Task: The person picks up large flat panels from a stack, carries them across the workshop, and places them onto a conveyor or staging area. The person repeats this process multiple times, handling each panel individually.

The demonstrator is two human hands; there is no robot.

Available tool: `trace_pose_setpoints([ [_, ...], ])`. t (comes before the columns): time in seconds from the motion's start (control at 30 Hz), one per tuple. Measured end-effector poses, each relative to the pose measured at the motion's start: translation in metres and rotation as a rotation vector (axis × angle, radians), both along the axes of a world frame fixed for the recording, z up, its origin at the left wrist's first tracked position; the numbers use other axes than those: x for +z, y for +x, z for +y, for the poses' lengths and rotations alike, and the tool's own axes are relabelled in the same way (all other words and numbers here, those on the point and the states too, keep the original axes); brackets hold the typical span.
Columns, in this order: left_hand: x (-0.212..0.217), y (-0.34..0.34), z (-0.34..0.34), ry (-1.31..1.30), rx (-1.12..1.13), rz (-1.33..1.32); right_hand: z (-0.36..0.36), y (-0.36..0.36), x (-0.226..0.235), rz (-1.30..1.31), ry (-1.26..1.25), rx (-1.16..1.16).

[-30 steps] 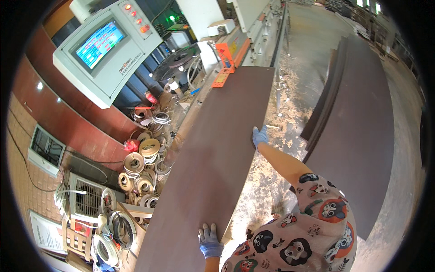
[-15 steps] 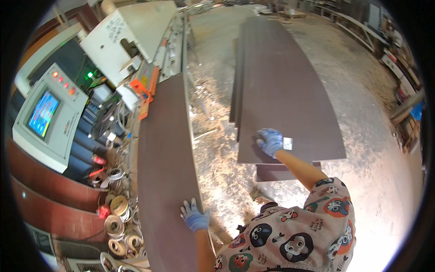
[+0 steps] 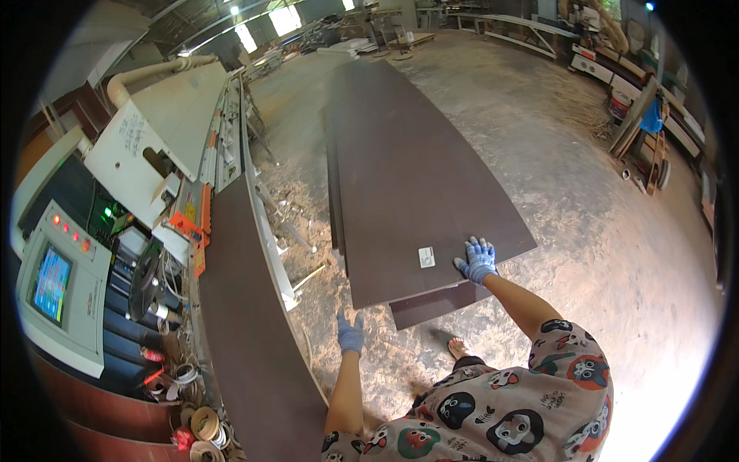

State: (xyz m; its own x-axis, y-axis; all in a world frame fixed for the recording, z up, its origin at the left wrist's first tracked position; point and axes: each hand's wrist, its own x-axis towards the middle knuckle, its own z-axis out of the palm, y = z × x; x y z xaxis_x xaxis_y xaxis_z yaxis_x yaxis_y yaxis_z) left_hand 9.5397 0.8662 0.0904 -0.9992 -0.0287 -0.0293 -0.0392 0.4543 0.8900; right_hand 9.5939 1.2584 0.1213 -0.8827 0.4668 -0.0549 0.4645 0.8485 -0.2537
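Note:
My right hand [image 3: 479, 260], in a blue and white glove, lies palm down with spread fingers near the near edge of the top dark brown panel [image 3: 416, 177]. A small white label [image 3: 426, 257] sits on that panel, left of the hand. Beneath it, more panels are stacked, and a lower board [image 3: 439, 303] juts out at the near end. My gloved left hand [image 3: 351, 336] is in the air between the stack and a long brown panel [image 3: 246, 308] on the machine at left. Its fingers are apart and it holds nothing.
The pale machine [image 3: 150, 146] with orange parts [image 3: 192, 223] stands at left, its control box [image 3: 69, 292] with a lit screen close by. Several tape rolls [image 3: 205, 425] lie below. Sawdust and scraps cover the concrete floor [image 3: 577, 169]. Boards and a cart [image 3: 654, 146] stand far right.
My left hand has lifted off the panel on the machine and moved right. My right hand has shifted across the stack's top panel, from left of the label to its right. The view has tilted up and turned right.

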Motion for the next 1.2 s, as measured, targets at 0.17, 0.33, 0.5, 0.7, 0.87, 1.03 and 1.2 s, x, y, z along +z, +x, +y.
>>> trace_pose_setpoints([
  [0.17,-0.025,-0.045,0.059,0.063,0.155,-0.091,0.025,-0.002,0.000,0.014,-0.007,0.030],
  [0.33,-0.092,-0.075,0.015,0.279,0.198,-0.105,0.025,-0.032,0.005,0.064,-0.074,0.088],
  [0.5,-0.102,-0.089,-0.007,0.309,0.331,-0.159,0.035,-0.063,0.017,0.066,-0.126,0.157],
  [0.7,-0.102,-0.087,0.028,0.337,0.324,-0.293,0.067,-0.054,0.001,0.081,-0.125,0.110],
  [0.87,-0.105,-0.042,0.017,0.448,0.508,-0.372,0.063,-0.017,-0.002,0.083,-0.151,0.154],
  [1.03,-0.114,0.014,0.056,0.623,0.453,-0.472,0.098,0.020,-0.010,0.053,-0.118,0.064],
  [1.2,-0.086,0.114,0.126,0.579,0.288,-0.496,0.146,0.092,-0.017,0.130,-0.132,0.025],
])
